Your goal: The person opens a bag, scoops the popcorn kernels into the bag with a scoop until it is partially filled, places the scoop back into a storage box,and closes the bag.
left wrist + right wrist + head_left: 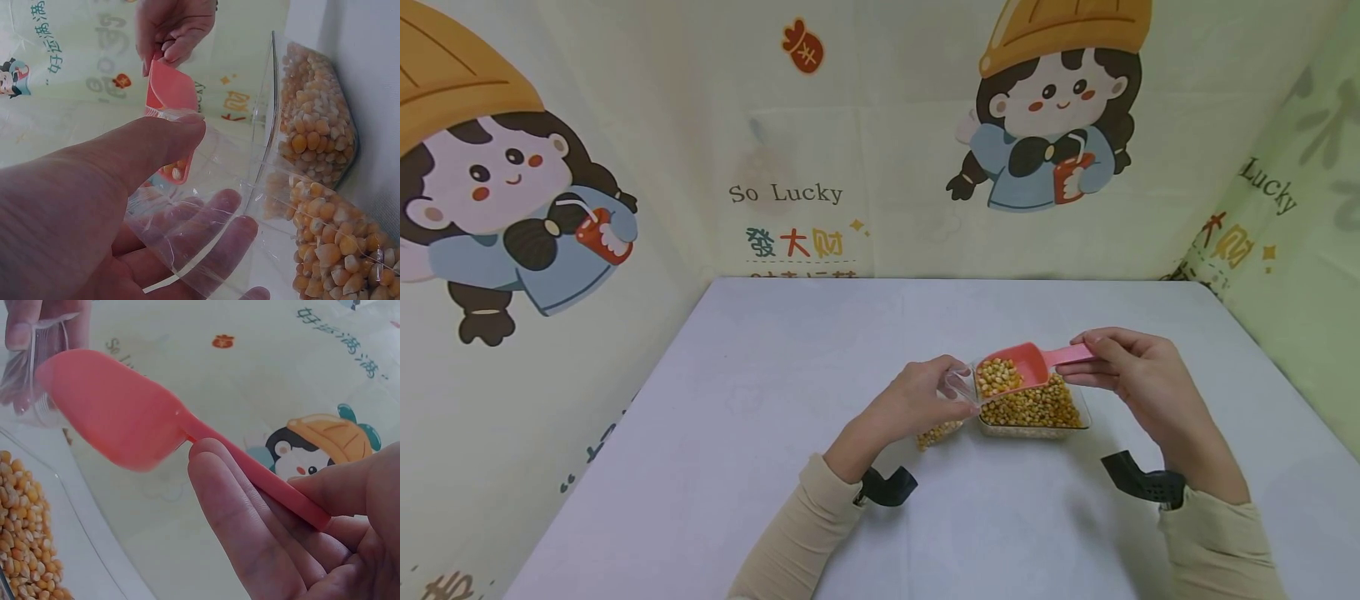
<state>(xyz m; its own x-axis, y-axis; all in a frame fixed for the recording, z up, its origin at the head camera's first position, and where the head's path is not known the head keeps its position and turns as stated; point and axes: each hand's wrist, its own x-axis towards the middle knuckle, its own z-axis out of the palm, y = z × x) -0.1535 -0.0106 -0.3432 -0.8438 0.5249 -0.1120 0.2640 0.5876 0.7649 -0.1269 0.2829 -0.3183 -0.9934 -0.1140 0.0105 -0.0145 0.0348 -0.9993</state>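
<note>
My right hand [1150,379] pinches the handle of a pink scoop [119,415], which carries a heap of corn kernels [997,377] in its bowl. The scoop's tip is at the mouth of a clear plastic bag [219,159], above a glass container [1037,432] of corn. My left hand [910,400] holds the bag by its mouth, the thumb on one side and the fingers spread along the other. Corn kernels [337,247] fill the bag's lower part, which is partly hidden by the left hand in the head view.
The glass container, seen side-on in the left wrist view, stands right beside the bag on the white table [790,375]. A printed cloth backdrop [895,150] rises behind the table and along both sides. A black wrist camera mount [1142,479] sticks out from the right wrist.
</note>
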